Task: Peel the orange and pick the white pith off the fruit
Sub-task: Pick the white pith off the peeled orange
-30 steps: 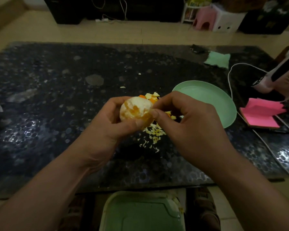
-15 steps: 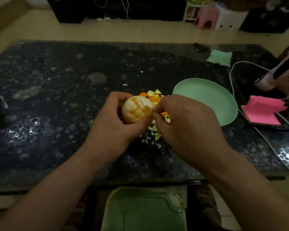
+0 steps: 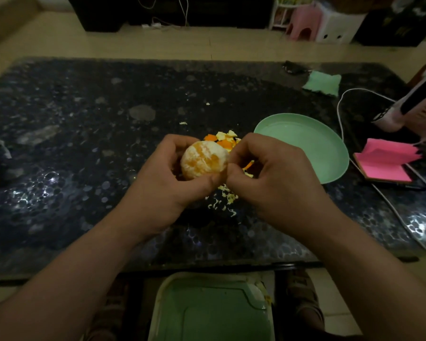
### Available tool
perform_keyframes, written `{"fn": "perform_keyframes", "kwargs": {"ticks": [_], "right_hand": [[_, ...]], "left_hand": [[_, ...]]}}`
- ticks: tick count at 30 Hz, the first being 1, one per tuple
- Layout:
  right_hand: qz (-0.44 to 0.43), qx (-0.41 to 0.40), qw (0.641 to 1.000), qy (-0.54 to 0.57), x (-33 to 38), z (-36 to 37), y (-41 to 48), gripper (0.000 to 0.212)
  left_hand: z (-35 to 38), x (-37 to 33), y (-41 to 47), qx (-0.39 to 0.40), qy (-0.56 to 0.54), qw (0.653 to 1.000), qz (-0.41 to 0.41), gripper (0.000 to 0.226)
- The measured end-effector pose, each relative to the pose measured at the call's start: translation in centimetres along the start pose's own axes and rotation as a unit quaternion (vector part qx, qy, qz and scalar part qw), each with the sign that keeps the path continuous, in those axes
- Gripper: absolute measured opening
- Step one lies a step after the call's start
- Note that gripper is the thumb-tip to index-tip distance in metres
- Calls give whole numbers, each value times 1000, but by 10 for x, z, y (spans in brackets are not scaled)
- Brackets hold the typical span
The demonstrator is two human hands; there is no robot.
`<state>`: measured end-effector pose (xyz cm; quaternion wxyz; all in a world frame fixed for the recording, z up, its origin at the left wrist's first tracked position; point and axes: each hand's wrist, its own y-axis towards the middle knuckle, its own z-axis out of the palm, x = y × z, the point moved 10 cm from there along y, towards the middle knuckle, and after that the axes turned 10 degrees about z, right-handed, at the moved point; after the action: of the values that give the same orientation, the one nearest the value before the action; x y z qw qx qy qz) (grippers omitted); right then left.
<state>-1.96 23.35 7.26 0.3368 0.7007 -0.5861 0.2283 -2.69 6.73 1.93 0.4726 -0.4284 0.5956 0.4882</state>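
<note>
Dim room, dark speckled table, tiled floor beyond. Peeled orange is held up over the table's middle, above the scraps and not resting on anything. Left hand cups it from the left and underneath: fingers curled round the far side, thumb across the near lower edge, a closed grip with the fruit's top and near face exposed. Right hand is just right of the fruit, knuckles up, wrist coming in from the near right. Its thumb and forefinger fingertips are pinched together against the white pith on the fruit's right flank; how much they have hold of is too small to tell. Key relation: the fruit lies directly left of the right-hand pinch, touching it, so a pull would likely go rightward, away from the left hand. The fruit is round, with no long axis to speak of. Orange flesh shows in patches, white remains, so picking looks partly done. Peel pieces lie just behind the hands, pith shreds beneath them. Green plate sits to the right and pink notepad further right.
</note>
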Motion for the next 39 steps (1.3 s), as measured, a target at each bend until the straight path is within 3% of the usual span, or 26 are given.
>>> {"fn": "perform_keyframes", "kwargs": {"ticks": [14,22,28,32,39], "right_hand": [[72,56,986,141,-15,-2,5,10],[77,28,992,94,-21,0,4,9],[37,30,996,69,-12,2,1,10],[-4,17,1000,-4,-9,2,-1,6],[-82,-30,987,-137,9,3,-5,22]], "left_hand": [[-4,11,2,11,-97,995,-27,72],[-7,16,3,3,-123,992,-40,64],[-6,12,3,10,-61,998,-30,61],[-4,6,1,11,-24,999,-18,68],[-4,9,0,14,7,1000,-13,69]]}}
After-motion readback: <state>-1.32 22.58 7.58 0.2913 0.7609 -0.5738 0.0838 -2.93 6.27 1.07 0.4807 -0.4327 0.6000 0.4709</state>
